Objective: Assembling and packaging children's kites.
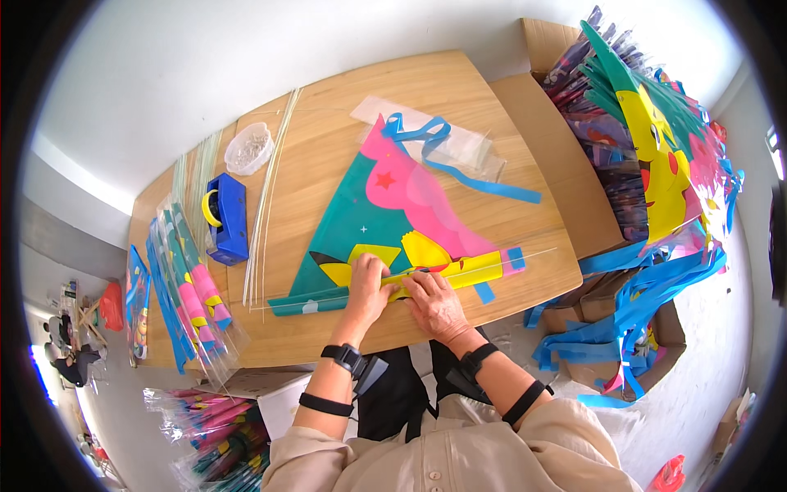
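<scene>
A kite [381,197] in green, pink and yellow lies on the wooden table in front of me, its near edge turned over into a narrow roll. My left hand [369,287] grips this roll near its middle, fingers bent over it. Close beside it, my right hand [430,303] holds the same roll, fingertips pressing on the yellow part. A thin pale rod [537,252] runs along the roll and sticks out past its right end. Blue ribbon [484,185] trails from around the kite's far tip, over a clear plastic sleeve [467,148]. My thumbs are partly hidden.
Left on the table [328,98] are a blue tape dispenser [228,220], a tub [248,149] of small clear pieces, thin rods [272,180] and bagged rolled kites [193,279]. Cardboard boxes [557,156] of kites and blue ribbons [623,312] crowd the right side. More bagged kites [217,435] stand below left.
</scene>
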A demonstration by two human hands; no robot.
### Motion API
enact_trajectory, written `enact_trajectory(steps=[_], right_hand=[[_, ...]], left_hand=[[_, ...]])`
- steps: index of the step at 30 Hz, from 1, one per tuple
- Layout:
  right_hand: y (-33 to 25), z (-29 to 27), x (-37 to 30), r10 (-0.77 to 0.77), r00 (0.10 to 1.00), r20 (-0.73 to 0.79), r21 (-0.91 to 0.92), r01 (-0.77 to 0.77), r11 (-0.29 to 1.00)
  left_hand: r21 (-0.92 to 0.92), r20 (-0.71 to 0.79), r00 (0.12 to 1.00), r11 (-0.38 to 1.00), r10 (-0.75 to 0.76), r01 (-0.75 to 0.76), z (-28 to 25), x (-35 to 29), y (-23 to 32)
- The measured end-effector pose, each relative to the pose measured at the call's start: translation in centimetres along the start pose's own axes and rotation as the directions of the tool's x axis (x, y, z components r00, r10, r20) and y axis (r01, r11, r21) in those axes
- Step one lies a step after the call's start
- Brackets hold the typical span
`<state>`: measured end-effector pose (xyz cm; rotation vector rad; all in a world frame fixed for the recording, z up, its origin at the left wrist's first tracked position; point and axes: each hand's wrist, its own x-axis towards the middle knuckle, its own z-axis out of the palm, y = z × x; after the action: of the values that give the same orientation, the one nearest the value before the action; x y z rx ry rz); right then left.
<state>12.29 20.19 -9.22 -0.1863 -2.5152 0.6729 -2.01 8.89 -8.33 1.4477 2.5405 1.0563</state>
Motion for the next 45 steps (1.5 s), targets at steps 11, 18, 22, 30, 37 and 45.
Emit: enact_trajectory(steps=[11, 18, 22, 30, 37, 45], right_hand=[[0.4, 0.2, 0.4, -0.201, 0.979, 0.012, -0.190, 0.200, 0.961], [0.5, 0.0, 1.1, -0.224, 0.971, 0.077, -0.089, 0.231, 0.969], [-0.2, -0.6, -0.1, -0.192, 0.973, 0.131, 0.018, 0.191, 0.981], [0.3, -1.5, -1.0, -0.165, 0.977, 0.134, 0.103, 0.152, 0.983], [0.5, -1.2, -1.3, -0.149, 0.982, 0.113, 0.101, 0.138, 0.985], [0.7, -1.0, -1.4, -0.166, 0.983, 0.082, 0.157, 0.152, 0.976]], left_hand=[[-0.096, -0.186, 0.981, 0.995, -0.046, 0.029, -1.2, -1.0, -3.7], [0.349, -0.202, 0.872, 0.800, -0.445, 0.489, -6.0, 0.4, -6.1], [0.232, -0.076, 0.823, 0.793, -0.562, 0.563, -7.5, -0.6, -7.7], [0.214, 0.092, 0.759, 0.757, -0.644, 0.617, -8.6, -1.1, -7.2], [0.240, -0.111, 0.754, 0.719, -0.647, 0.652, -7.5, -1.5, -5.3], [0.184, -0.032, 0.809, 0.792, -0.587, 0.582, -7.4, -2.0, -6.8]])
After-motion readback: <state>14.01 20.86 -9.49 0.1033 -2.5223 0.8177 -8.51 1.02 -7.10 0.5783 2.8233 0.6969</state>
